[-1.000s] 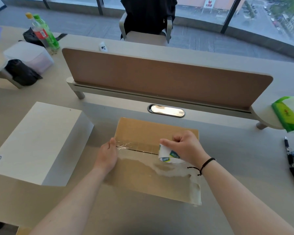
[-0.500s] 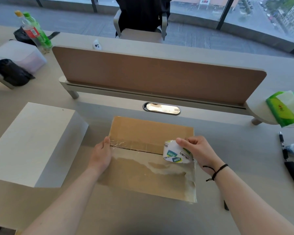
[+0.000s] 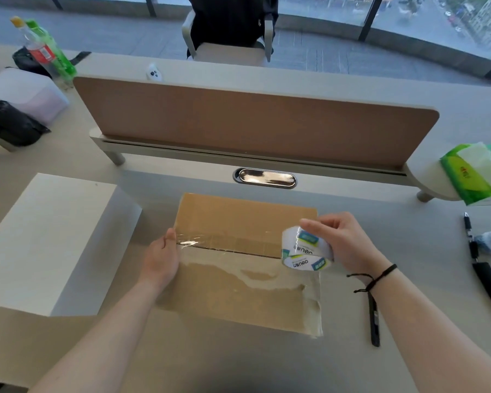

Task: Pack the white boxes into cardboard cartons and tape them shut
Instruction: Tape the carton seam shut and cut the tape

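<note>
Office, shared desk [image 3: 267,364], brown divider panel [image 3: 253,120], chair [image 3: 227,49], window wall [image 3: 408,12]

the right hand [image 3: 343,243] has drawn the tape roll [image 3: 306,248] rightward — past the carton's [image 3: 247,217] edge.

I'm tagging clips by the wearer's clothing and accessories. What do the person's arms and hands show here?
Both forearms are bare, with no sleeves in view and no gloves. The right hand has a thin black cord bracelet at the wrist, with loose knotted ends trailing from it. The left hand and its wrist carry nothing: no watch, band or ring shows.
</note>
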Available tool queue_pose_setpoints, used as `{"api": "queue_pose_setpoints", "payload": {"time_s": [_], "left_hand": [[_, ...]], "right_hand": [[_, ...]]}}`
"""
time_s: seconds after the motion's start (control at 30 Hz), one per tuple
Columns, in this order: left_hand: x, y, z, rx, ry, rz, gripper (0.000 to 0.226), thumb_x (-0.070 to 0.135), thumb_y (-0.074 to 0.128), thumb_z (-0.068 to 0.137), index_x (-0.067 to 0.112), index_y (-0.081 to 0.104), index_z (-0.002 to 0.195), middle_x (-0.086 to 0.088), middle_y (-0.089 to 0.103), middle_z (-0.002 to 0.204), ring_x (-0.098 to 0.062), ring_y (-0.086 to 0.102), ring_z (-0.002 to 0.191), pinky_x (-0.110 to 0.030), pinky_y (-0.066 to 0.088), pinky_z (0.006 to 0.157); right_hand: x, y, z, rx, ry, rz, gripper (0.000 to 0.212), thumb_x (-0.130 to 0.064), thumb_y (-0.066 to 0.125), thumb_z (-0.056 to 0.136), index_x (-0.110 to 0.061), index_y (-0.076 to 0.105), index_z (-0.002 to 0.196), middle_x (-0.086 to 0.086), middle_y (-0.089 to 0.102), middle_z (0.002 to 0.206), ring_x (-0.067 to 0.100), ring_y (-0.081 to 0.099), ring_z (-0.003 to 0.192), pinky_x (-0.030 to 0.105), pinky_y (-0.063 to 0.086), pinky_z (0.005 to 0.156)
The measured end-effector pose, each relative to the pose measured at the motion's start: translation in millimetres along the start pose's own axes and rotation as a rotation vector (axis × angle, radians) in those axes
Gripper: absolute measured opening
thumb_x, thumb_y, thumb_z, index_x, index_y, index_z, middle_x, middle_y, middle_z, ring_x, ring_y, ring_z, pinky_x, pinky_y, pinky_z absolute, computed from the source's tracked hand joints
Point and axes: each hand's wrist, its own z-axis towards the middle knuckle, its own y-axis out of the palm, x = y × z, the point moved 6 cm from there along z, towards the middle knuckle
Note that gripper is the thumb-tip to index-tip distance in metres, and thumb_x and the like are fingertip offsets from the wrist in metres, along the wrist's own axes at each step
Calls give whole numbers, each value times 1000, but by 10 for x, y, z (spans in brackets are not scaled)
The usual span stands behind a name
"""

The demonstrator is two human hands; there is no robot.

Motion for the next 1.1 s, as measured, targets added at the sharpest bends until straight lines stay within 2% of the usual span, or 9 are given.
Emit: {"api": "queue_pose_setpoints", "payload": {"time_s": [0.07,0.13,0.23,0.37,0.6,0.7,0.77,0.9,1.1], "left_hand": [[0,-7,2,1,-2,-16,60,38,27,110,-4,68,98,-21,70,101,-36,61,98,-36,38,75],[11,-6,-6,1,-1,-19,60,38,28,110,-4,68,98,-21,70,101,-37,61,99,-36,37,74],[50,-4,-28,2,2,-8,57,37,28,110,1,70,98,-14,69,99,-33,59,98,-34,37,79],[79,-7,-56,6,-5,-7,57,38,27,110,1,69,96,-13,69,98,-32,59,96,-34,37,78],[57,-2,-87,9,-35,-40,55,40,28,110,6,68,96,-11,68,101,-34,60,104,-35,37,81],[65,-35,-129,42,45,100,64,59,20,105,14,63,122,0,65,120,-32,55,121,-39,39,90],[166,-19,-202,59,208,319,81,77,14,94,21,51,140,-2,56,143,-30,46,136,-50,35,109],[548,274,-437,-43,497,673,101,93,25,76,32,30,156,3,16,169,-16,4,157,-43,-12,124],[831,779,-633,-337,644,898,130,108,27,56,37,-6,160,15,-18,164,-11,-16,154,-53,-14,123]], "right_hand": [[3,-37,-8,-9,9,234,98,-65,92,47,19,45,66,19,48,67,29,50,64,29,38,57],[-1,-30,-11,-21,12,262,84,-62,94,44,6,45,56,12,45,59,22,51,56,24,38,52],[9,-49,-6,19,-2,94,72,-57,90,56,-6,41,51,8,34,54,20,40,52,22,29,47],[135,-355,-79,142,18,-278,56,-29,86,78,-13,38,52,0,32,47,11,33,39,21,30,39],[347,-448,-142,140,62,-623,63,-58,81,68,-17,35,53,2,32,54,17,34,53,32,36,50],[263,-433,-155,148,77,-663,66,-54,81,73,-17,30,55,0,24,55,17,25,53,33,25,53],[205,-419,-171,158,81,-695,67,-52,81,74,-18,26,57,-1,20,56,17,20,54,33,21,56],[225,-418,-176,131,129,-745,64,-56,78,75,-16,32,58,2,27,56,17,25,53,33,25,55],[234,-406,-190,110,125,-792,64,-57,76,74,-17,32,52,3,36,53,18,32,52,32,27,52]]}}
